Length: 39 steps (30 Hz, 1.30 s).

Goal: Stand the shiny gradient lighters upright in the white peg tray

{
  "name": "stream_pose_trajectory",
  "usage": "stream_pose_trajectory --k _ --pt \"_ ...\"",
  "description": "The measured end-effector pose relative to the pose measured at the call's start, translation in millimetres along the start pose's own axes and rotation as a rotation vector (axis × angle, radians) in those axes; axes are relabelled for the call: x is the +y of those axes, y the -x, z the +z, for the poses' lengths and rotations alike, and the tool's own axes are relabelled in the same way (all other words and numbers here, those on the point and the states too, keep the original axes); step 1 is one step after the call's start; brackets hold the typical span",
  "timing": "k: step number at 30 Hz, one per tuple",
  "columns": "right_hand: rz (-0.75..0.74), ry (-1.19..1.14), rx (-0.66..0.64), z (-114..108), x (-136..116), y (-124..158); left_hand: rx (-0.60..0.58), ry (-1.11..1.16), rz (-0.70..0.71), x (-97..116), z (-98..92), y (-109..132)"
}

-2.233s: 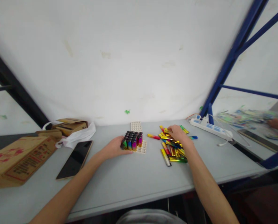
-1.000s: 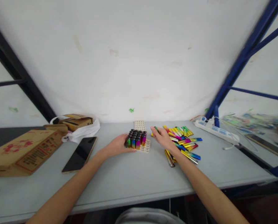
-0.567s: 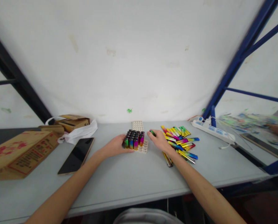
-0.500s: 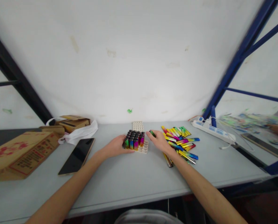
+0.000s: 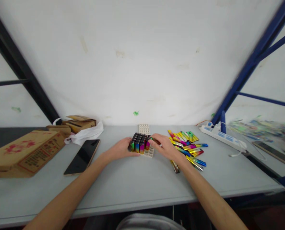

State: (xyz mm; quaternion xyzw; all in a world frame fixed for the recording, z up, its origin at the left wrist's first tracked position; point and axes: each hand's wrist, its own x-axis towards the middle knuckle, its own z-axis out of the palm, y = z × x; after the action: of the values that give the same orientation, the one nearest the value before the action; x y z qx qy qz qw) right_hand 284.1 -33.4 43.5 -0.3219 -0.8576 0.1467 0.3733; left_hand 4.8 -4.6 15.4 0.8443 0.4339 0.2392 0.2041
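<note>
Upright lighters with black tops and shiny rainbow bodies stand packed in a white tray with round holes. My left hand curls round the left side of the tray, its thumb along the front edge and its fingers partly hidden behind the lighters. At the right side of the packed rows, my right hand pinches a lighter whose green and dark end shows at the fingertips. Just right of that hand lies a loose pile of lighters in yellow, pink, blue and green.
Behind the packed lighters lies a second white holed tray. To the left are a dark phone-like slab, a cardboard box, a smaller carton and a white bag. A power strip runs along the right, near a blue frame.
My right hand has moved left with the lighter, from beside the tray to over its right part. My left hand stays at the tray. The whole view has shifted slightly.
</note>
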Motion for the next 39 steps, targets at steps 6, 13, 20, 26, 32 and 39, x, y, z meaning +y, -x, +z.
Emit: stream_pose_trajectory --k 6,13,20,26,32,39 --pt "0.085 -0.06 -0.087 6.7 5.2 2.2 -0.065 -0.026 -0.004 -1.9 -1.4 -0.6" --pt "0.216 0.117 -0.1 11.2 7.8 2.8 -0.084 -0.058 -0.044 3.2 -4.2 0.6" --pt "0.191 0.106 -0.108 17.3 6.5 4.6 -0.076 -0.052 -0.031 2.0 -2.9 0.2" --pt "0.176 0.104 -0.043 20.3 6.4 6.7 -0.078 -0.044 -0.032 2.6 -2.7 0.8" --pt "0.077 0.298 0.01 31.7 12.0 9.0 -0.062 -0.047 -0.009 2.8 -2.2 0.9" --pt "-0.024 0.357 -0.065 26.6 17.3 4.7 -0.063 -0.043 -0.004 -0.7 -0.6 -0.2"
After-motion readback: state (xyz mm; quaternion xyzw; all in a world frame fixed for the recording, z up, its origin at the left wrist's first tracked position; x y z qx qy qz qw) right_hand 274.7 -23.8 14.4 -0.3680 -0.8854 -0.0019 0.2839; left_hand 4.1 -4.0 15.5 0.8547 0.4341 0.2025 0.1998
